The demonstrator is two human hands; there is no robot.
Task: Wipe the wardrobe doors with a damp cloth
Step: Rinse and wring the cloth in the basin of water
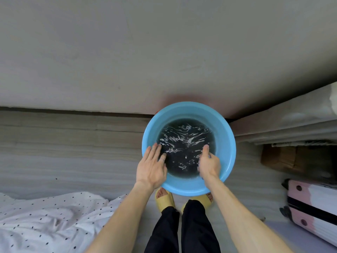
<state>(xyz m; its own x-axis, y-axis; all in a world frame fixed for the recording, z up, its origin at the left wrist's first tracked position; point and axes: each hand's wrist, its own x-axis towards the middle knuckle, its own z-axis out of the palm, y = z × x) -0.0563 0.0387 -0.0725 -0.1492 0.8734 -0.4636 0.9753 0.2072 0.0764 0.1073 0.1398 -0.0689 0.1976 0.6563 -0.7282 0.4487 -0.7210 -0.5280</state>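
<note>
A blue basin (189,189) of dark water is shown just before the grey wardrobe door (127,52). The left hand (152,166) lies flat at the left rim, grip open and empty. The right hand (209,164) is dipped, and its grip cannot be told. The cloth is unseen, perhaps submerged; wringing until merely damp is advised.

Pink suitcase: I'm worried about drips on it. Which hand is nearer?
Right. The right hand is at the right side of the basin, toward the suitcase; the left hand is at its left side, farther off.

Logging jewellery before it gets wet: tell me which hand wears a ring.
The left hand: a thin ring sits on one of its straight fingers. The right hand, dipping into the blue basin, shows none.
</note>
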